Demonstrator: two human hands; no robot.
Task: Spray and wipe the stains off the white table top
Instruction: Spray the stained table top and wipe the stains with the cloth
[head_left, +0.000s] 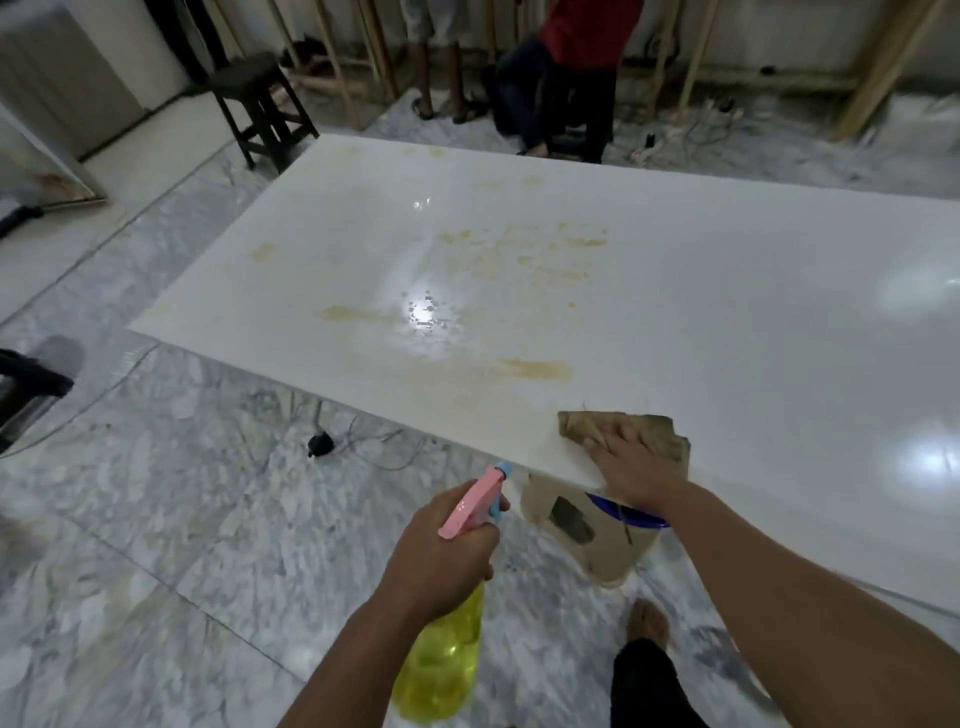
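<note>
Stains (524, 254) (yellowish smears) spread across the middle of the white desk (753, 291). Right hand (631, 467) presses a brown cloth (657, 434) flat at the near edge, fingers straight. Left hand (441, 551) grips a yellow spray bottle (441, 660), fingers curled round its neck.

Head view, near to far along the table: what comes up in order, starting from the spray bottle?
Spray bottle gripped by left hand → right hand pressing brown cloth → yellow streak → large stain patch → black stool.
</note>
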